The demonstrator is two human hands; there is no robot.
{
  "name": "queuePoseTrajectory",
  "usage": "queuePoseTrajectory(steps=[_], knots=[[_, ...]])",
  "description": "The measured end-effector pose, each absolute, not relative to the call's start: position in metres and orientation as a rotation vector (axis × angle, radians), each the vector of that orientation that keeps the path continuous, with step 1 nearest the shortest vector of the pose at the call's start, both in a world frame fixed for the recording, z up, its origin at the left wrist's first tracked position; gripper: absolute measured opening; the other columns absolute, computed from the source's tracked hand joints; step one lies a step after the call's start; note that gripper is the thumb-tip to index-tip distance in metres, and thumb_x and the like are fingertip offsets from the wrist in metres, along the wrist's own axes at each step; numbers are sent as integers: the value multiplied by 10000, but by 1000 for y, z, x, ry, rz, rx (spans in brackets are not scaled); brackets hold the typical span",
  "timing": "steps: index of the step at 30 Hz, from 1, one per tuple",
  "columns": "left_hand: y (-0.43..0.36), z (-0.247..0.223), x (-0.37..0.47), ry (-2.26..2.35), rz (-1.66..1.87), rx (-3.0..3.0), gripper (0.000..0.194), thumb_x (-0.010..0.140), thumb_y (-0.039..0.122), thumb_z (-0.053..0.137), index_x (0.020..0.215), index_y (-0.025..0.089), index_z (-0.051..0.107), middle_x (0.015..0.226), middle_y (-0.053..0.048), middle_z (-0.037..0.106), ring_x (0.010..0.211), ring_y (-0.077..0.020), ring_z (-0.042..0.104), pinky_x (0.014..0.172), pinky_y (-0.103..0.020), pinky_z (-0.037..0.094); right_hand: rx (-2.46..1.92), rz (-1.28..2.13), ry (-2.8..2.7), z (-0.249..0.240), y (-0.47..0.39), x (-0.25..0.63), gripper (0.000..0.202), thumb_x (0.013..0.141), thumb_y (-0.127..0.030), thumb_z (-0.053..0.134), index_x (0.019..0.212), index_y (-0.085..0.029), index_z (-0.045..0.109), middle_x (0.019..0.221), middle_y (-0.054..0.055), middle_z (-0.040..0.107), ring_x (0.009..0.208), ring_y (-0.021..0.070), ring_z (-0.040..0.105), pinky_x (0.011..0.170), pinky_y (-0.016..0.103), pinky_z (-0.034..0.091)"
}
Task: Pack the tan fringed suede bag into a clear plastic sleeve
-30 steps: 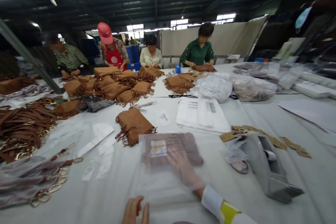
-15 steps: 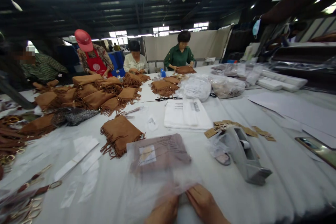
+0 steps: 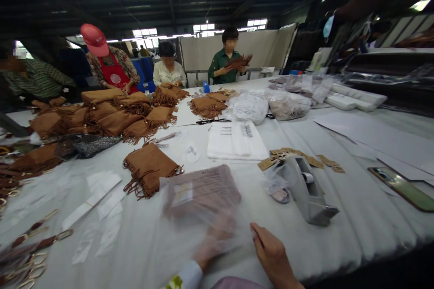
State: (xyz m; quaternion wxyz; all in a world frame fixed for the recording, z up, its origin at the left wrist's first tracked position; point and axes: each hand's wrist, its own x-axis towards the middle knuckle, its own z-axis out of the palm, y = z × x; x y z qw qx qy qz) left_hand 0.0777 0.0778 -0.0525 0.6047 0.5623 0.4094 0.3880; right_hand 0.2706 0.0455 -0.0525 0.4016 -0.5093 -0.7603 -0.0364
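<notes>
Bag: clear plastic bag (image 3: 203,198) with a brown folded piece and a white label inside; lies flat on the white table (image 3: 339,235), near the front edge, right in front of the person
Left hand: left hand (image 3: 212,244) sits under or inside the near end of the bag, seen blurry through the plastic; fingers (image 3: 220,230) look loosely curled up into the film, but can't tell if they're actually pinching it
Right hand: right hand (image 3: 271,255) is just beside the bag's near right corner; fingers (image 3: 259,235) stretched out and relaxed, holding nothing, tips about at the plastic edge
Next to the bag: brown fringed cloth (image 3: 149,169) just to the left, folded; grey tape dispenser (image 3: 305,189) to the right, with a scatter of brown paper tags (image 3: 298,156) behind it
Further back: flat white stack with barcodes (image 3: 237,140); piles of the same fringed pieces (image 3: 115,115) on the left
Far right: phone (image 3: 402,183) lying near the table edge
Left edge: brown straps with gold buckles (image 3: 30,235)
Other people: four co-workers at the far side; one in green (image 3: 225,61) holds up a brown piece
</notes>
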Motion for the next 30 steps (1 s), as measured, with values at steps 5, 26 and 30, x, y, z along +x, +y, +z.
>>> queuePoseTrajectory(steps=[5,26,30], knots=[[90,-50,84,1190,843,1525,426,817,311,604,1222,178,608,1339,-121,577,1301,-239,469,1156,-440,266,-1491,-21,-1802,-63,29,287,311,926,-294,402,957,-207,700,851,46,750,708,196,720,669,295,614],[40,-58,34,1425,824,1653,469,794,274,584,1261,225,576,1401,-124,508,1340,-305,392,1158,-533,230,-1431,-17,-1784,-52,20,296,261,947,-313,470,1037,-199,688,904,49,744,775,195,718,731,287,603],[-6,-56,17,1115,1054,926,782,608,472,796,1310,280,510,1417,-86,503,1328,-291,429,1135,-473,323,-1379,-15,-1840,-53,21,298,262,938,-277,483,1087,-195,683,912,58,742,789,195,713,749,294,596]])
